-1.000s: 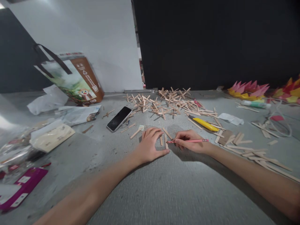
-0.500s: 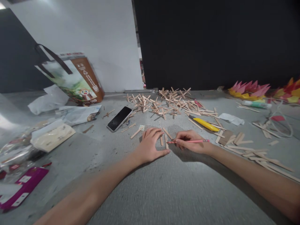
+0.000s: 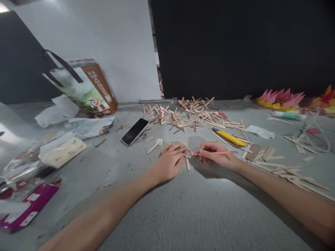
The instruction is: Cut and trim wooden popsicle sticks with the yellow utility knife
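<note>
My right hand [image 3: 213,153] is closed round a pink pencil [image 3: 225,152]. The pencil lies nearly level, its tip pointing left at the small wooden sticks in front of me. My left hand [image 3: 171,161] is bent over these sticks, thumb and fingers drawn together on a wooden stick [image 3: 187,164] whose lower end sticks out below the fingertips. Another stick [image 3: 186,146] slants past the fingertips on the far side. The pencil tip is close to my left fingertips; whether it touches wood I cannot tell.
Behind the hands lies a pile of crossed sticks [image 3: 183,113]. A phone [image 3: 135,131] is left of it, a yellow utility knife [image 3: 231,138] right, near loose sticks [image 3: 285,170]. A carrier bag [image 3: 89,90], plastic packaging [image 3: 62,151] and paper flowers [image 3: 281,101] stand further out.
My left thumb has moved up towards the fingers, narrowing the wide gap between them, and the fingers reach further right. The pencil tip has moved slightly up along the sticks.
</note>
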`<state>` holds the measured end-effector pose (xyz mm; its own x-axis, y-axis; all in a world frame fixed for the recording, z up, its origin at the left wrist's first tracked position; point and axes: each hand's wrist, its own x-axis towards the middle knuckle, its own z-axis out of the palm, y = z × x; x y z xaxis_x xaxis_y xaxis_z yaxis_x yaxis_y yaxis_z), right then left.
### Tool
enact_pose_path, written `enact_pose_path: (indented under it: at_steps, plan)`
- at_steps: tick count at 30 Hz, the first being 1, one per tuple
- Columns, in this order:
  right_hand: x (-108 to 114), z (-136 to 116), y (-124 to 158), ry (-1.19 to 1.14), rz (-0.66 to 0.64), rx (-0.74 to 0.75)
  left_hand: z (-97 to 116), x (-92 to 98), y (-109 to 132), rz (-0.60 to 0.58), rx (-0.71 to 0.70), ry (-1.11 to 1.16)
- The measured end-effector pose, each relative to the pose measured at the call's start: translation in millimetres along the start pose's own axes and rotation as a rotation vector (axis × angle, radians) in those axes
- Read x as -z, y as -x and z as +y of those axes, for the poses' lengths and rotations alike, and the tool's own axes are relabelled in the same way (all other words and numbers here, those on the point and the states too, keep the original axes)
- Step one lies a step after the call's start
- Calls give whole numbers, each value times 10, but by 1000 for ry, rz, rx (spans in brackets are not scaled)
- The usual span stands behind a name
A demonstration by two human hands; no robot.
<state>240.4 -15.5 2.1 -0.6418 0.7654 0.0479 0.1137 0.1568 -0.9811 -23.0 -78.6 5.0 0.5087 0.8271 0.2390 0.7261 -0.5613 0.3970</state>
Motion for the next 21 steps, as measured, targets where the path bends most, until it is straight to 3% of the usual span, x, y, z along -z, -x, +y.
enact_pose_path:
  at_steps: [10, 21]
  plan:
    - [-30, -28, -1, 3, 16, 0, -23, -32, -21, 162, -83, -4]
    - [-121, -79, 96, 250, -46, 64, -28, -28, 4, 160, -126, -55]
